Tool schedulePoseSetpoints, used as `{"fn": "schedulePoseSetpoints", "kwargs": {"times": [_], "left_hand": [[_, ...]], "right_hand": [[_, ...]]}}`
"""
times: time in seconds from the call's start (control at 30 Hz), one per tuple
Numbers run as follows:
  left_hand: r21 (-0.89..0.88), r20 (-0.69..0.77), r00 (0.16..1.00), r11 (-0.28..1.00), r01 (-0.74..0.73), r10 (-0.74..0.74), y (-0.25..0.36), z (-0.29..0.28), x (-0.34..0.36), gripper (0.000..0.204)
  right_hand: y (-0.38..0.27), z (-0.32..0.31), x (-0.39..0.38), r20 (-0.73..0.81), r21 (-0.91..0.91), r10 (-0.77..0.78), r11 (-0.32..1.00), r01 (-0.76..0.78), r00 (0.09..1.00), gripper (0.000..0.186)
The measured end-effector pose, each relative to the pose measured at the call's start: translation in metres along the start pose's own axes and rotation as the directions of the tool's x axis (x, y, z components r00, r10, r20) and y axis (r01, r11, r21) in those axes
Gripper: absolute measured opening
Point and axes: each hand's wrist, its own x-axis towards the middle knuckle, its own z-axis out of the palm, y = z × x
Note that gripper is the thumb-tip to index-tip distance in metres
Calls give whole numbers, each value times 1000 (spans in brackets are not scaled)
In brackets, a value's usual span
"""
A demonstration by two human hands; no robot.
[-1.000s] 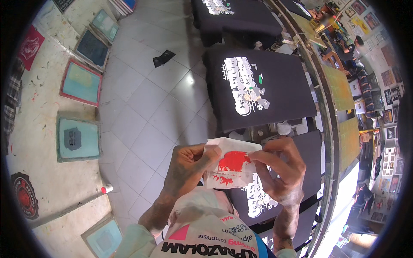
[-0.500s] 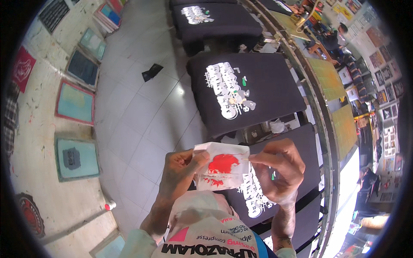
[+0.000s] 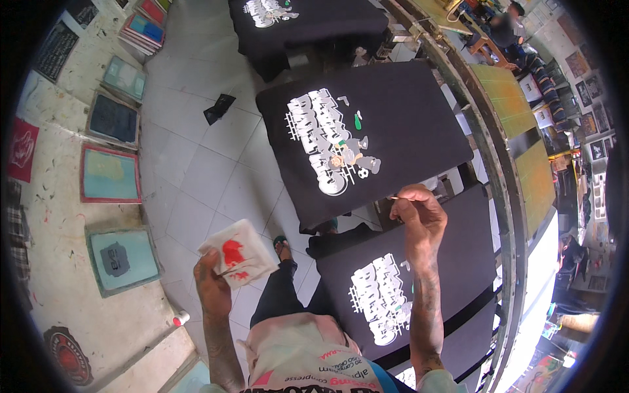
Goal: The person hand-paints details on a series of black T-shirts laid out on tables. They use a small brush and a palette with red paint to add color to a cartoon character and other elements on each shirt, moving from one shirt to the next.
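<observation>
My left hand point(image 3: 213, 288) grips a whitish square card or folded sheet point(image 3: 261, 254) by its left edge, held out over the floor. A wet-looking red paint smear point(image 3: 232, 253) covers its middle, with smaller red streaks below. Raised at the right, my right hand point(image 3: 424, 229) pinches a thin little stick point(image 3: 394, 197) between thumb and fingertips; most of the stick is hidden. That hand is over the gap between two black shirts. The middle black shirt point(image 3: 406, 118) bears a white lettered print with grey and green figures, and a similar near shirt point(image 3: 452, 262) lies beneath my right forearm.
Another printed black shirt point(image 3: 341, 26) lies farther off. A long metal rail point(image 3: 481, 124) runs along the shirts' right side. Framed screens point(image 3: 111, 171) lean along the left wall. A black scrap point(image 3: 219, 109) lies on the tiled floor point(image 3: 190, 150). A person point(image 3: 508, 29) is at the far right.
My hands have moved apart: the left carried the red-smeared card left, and the right moved up over the shirts with the stick. The view has shifted, showing my legs and foot.
</observation>
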Motion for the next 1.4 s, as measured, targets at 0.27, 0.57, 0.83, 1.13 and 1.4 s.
{"fn": "schedulePoseSetpoints", "kwargs": {"times": [0.27, 0.57, 0.83, 1.13, 1.4], "left_hand": [[-174, -205, 977, 985, 19, -55, -70, -73, 73, 43], [-268, -420, 890, 961, 66, -178, -133, -94, 122, 49], [-254, -521, 823, 962, 102, -224, -148, -98, 139, 52], [-210, -562, 789, 965, 155, -249, -166, -97, 142, 52], [-283, -475, 832, 945, 162, -285, -176, -93, 142, 44]], "right_hand": [[96, -10, 79, 216, -121, 25, 993, 2, 976, 16], [182, -30, 142, 511, -410, -111, 840, 356, 853, 24], [198, -25, 145, 561, -480, -115, 761, 436, 820, 20], [206, -27, 145, 590, -484, -108, 746, 457, 800, 16], [209, -30, 145, 598, -493, -123, 722, 485, 792, 14]]}}
